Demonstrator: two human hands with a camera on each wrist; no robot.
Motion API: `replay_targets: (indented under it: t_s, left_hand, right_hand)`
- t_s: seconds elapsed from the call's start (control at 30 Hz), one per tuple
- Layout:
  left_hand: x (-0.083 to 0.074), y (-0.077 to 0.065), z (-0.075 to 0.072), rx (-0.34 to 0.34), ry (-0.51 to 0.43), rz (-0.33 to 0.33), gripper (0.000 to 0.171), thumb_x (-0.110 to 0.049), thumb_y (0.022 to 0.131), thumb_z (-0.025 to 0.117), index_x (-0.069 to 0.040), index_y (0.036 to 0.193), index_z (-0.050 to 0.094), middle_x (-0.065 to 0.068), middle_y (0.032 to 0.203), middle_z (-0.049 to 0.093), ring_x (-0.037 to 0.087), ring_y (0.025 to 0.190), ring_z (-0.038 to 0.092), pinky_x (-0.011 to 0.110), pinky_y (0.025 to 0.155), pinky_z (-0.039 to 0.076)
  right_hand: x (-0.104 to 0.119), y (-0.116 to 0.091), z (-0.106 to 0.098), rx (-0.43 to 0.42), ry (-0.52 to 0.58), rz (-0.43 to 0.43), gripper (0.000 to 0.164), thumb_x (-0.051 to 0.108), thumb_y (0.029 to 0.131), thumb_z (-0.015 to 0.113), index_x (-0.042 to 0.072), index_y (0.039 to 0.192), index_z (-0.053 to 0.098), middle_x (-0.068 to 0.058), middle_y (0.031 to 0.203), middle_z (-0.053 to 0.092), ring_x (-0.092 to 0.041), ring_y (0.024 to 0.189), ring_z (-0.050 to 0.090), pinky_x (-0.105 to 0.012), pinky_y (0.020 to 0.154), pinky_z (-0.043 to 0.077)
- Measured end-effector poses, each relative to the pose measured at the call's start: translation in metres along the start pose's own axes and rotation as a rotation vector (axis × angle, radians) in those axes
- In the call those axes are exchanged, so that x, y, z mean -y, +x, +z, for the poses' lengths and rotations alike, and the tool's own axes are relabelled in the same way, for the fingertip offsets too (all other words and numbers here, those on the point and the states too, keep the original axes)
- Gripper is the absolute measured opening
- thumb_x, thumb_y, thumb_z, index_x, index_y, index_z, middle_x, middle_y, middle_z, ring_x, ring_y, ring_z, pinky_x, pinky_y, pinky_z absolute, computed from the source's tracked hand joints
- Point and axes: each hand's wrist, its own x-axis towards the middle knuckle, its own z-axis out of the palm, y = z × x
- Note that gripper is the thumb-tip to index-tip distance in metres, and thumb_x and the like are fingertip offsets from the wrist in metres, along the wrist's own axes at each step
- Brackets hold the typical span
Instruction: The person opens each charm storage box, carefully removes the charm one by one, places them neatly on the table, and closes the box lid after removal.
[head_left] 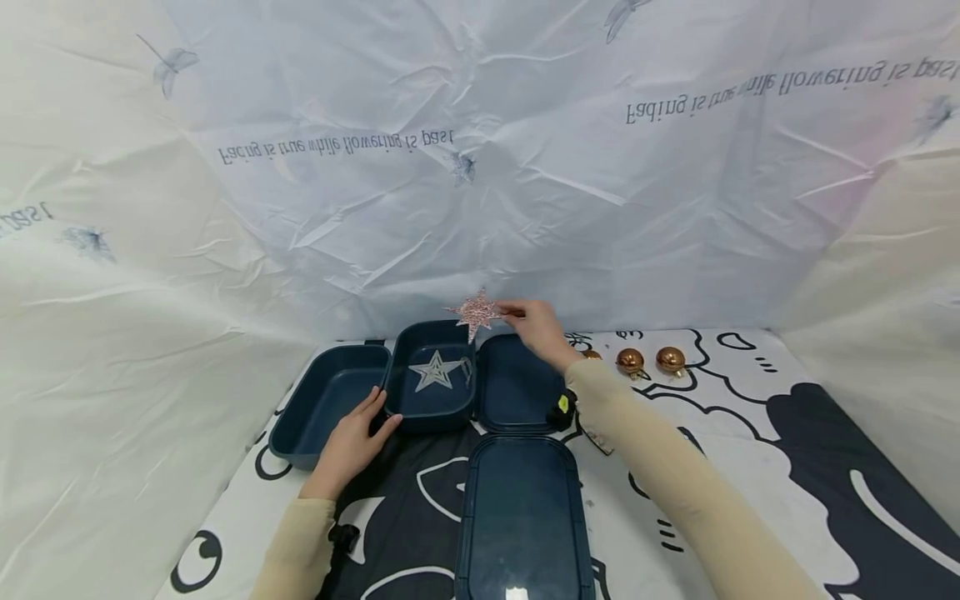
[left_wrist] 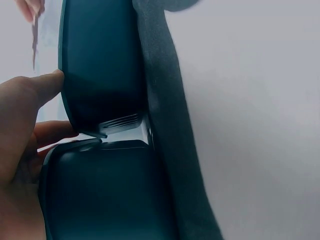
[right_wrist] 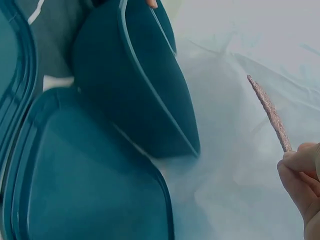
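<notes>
One pink star (head_left: 476,313), tip pinched in the right hand (head_left: 536,329), hovers near the far rim of the middle box (head_left: 427,422), best kept clear while the left hand (head_left: 356,437), digits apart, steadies that box.

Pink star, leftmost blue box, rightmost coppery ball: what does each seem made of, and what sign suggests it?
Pink star: perhaps glittered plastic or wire; its surface looks rough and sparkly.
Leftmost blue box: probably smooth moulded plastic; even colour, rounded corners.
Coppery ball: shiny, perhaps plastic or glass; bright highlights show gloss only.
</notes>
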Motion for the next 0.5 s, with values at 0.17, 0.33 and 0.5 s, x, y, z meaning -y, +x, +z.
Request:
replay_targets:
  t_s: [0.17,0.33,0.5]
  left_hand:
    - [0.001,0.000,0.000,0.012,-0.001,-0.001,0.070,-0.045,0.101,0.059,-0.003,0.154,0.039,0.020,0.160,0.031,0.044,0.140,0.039,0.061,0.108,0.038]
    - [0.000,0.000,0.000,0.011,0.001,0.004,0.070,-0.045,0.102,0.058,-0.003,0.154,0.039,0.020,0.161,0.031,0.044,0.140,0.039,0.061,0.107,0.038]
    - [-0.002,0.000,-0.001,0.011,0.002,0.000,0.071,-0.048,0.102,0.057,-0.002,0.154,0.039,0.020,0.161,0.030,0.044,0.141,0.038,0.061,0.108,0.038]
  right_hand:
    - [-0.008,-0.011,-0.029,-0.021,-0.043,-0.002,0.033,0.008,0.102,0.060,0.007,0.135,0.065,-0.014,0.127,0.068,-0.029,0.113,0.065,-0.041,0.095,0.054]
    - [-0.015,-0.026,-0.065,-0.019,-0.076,0.036,0.033,0.011,0.103,0.060,0.010,0.136,0.065,-0.013,0.132,0.066,-0.030,0.116,0.064,-0.045,0.095,0.053]
    - [-0.028,-0.044,-0.101,-0.028,-0.153,0.048,0.034,0.015,0.103,0.060,0.009,0.136,0.065,-0.013,0.131,0.066,-0.031,0.115,0.064,-0.048,0.093,0.054]
